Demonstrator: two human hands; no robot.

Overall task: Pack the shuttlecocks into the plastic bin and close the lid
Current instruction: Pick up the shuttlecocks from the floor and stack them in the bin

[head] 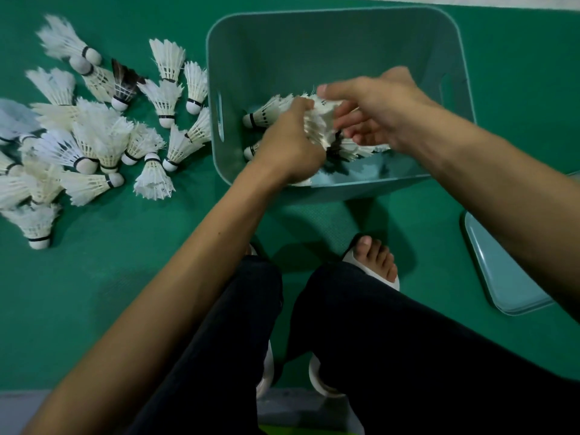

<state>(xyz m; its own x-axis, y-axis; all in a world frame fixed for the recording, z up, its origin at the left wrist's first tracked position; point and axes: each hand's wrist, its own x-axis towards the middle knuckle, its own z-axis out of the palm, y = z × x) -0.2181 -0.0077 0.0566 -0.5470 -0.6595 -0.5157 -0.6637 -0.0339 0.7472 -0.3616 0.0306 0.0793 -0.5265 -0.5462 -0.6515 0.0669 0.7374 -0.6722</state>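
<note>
A teal plastic bin (339,36) stands open on the green floor ahead of my knees. Both hands are inside it over a bunch of white shuttlecocks (320,127). My left hand (288,146) grips the bunch from the left, fingers curled round the feathers. My right hand (376,111) grips the same bunch from the right and above, thumb on top. Two more shuttlecocks (263,116) lie in the bin beside my left hand. A large pile of loose shuttlecocks (103,133) covers the floor left of the bin. The teal lid (502,271) lies flat at the right.
My legs in dark trousers and my feet in white sandals (376,262) sit just below the bin. One dark-feathered shuttlecock (124,84) lies in the pile. Green floor (110,293) shows between the pile and my legs. A grey strip runs along the bottom edge.
</note>
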